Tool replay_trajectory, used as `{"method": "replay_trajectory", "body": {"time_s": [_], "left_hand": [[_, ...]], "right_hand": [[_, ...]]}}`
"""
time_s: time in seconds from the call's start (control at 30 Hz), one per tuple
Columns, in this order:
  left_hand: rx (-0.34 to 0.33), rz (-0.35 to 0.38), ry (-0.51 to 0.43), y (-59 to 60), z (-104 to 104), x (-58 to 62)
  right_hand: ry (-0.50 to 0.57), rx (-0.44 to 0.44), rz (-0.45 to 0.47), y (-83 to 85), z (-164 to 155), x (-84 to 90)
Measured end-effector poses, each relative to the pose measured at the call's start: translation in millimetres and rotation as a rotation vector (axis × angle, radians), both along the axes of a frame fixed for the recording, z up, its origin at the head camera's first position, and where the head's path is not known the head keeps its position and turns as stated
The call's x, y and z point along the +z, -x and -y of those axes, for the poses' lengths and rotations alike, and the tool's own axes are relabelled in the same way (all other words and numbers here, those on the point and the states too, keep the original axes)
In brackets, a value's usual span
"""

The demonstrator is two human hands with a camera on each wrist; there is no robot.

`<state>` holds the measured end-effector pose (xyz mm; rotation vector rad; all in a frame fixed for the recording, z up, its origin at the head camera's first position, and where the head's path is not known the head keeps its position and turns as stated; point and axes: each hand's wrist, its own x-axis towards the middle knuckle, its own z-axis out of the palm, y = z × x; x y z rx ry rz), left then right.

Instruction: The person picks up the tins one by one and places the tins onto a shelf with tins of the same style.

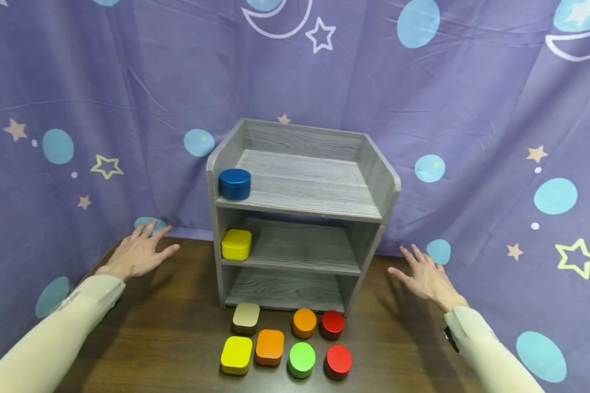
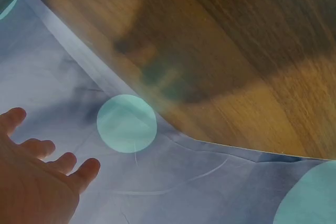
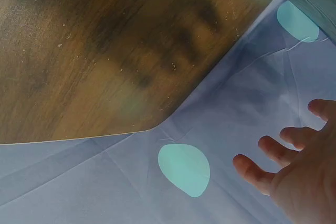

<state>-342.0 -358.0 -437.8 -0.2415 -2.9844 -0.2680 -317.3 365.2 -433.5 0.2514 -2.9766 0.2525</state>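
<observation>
My left hand (image 1: 139, 254) is held over the table left of a grey wooden shelf (image 1: 302, 210), fingers spread and holding nothing. On the shelf's other side, my right hand (image 1: 429, 277) hovers with spread fingers, also empty. A round blue tin (image 1: 235, 184) stands at the left of the top shelf. Below it, a square yellow tin (image 1: 236, 244) sits at the left of the middle shelf. In front of the shelf lie a cream tin (image 1: 246, 316), a yellow square tin (image 1: 236, 355), an orange square tin (image 1: 270, 346) and several round tins, among them a green one (image 1: 301, 359).
A round orange tin (image 1: 304, 322) and two red tins, one nearer the shelf (image 1: 332, 324) and one closer to me (image 1: 338, 361), are at the right of the group. Purple patterned cloth (image 1: 472, 109) hangs behind and beside the brown table (image 1: 177, 338).
</observation>
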Motion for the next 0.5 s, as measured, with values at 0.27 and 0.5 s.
{"method": "replay_trajectory", "body": {"time_s": [0.27, 0.5], "left_hand": [[-0.012, 0.003, -0.051, -3.0, -9, -3.6], [-0.052, -0.026, -0.141, -10.9, -27, -0.8]], "right_hand": [[0.02, 0.004, 0.006, -1.0, 1, -3.2], [0.03, 0.009, 0.022, 0.6, 3, -7.8]]}}
